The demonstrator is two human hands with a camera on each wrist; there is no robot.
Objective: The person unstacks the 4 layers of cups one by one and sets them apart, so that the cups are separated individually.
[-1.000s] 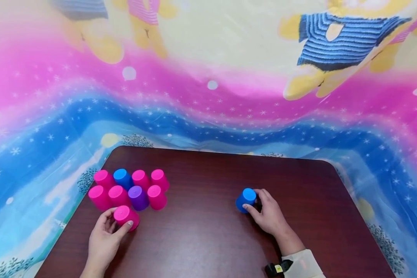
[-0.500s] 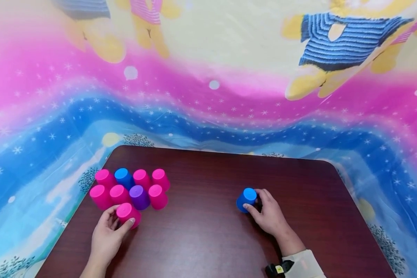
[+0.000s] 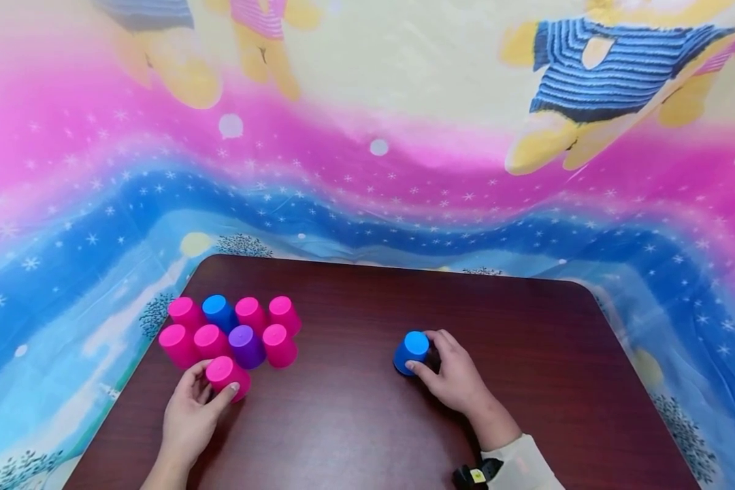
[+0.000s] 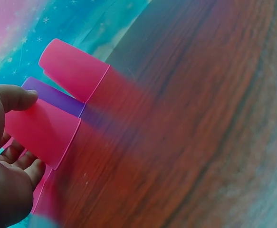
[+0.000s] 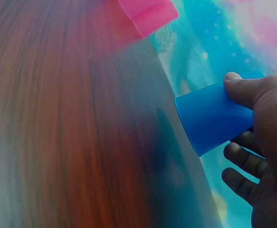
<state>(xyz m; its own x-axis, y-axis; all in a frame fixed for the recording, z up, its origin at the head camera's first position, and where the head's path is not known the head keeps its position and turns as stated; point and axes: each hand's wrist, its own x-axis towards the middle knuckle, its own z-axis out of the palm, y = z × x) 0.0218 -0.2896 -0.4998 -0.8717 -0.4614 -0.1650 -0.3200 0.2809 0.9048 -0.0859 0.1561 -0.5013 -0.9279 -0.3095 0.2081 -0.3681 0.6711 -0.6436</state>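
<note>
My left hand [image 3: 190, 415] grips a pink cup [image 3: 228, 378], upside down at the near side of a cluster of cups. The thumb presses one side of it and the fingers go round the other, as the left wrist view shows. Just behind it stands a purple cup [image 3: 247, 346]. To the right, my right hand [image 3: 456, 374] holds a blue cup [image 3: 412, 352] bottom up, thumb on the near side. In the right wrist view this blue cup [image 5: 216, 114] sits between thumb and index finger, the other fingers loosely bent below it.
Two rows of upturned cups stand at the table's left: several pink ones, such as the one at the right end [image 3: 280, 346], and a second blue cup [image 3: 219, 313] in the back row. The dark wooden table [image 3: 343, 422] reaches back to a printed cloth [image 3: 367, 204].
My right hand has moved left with the blue cup, toward the cluster. My left hand stays around the pink cup, which has shifted slightly toward the rows.
</note>
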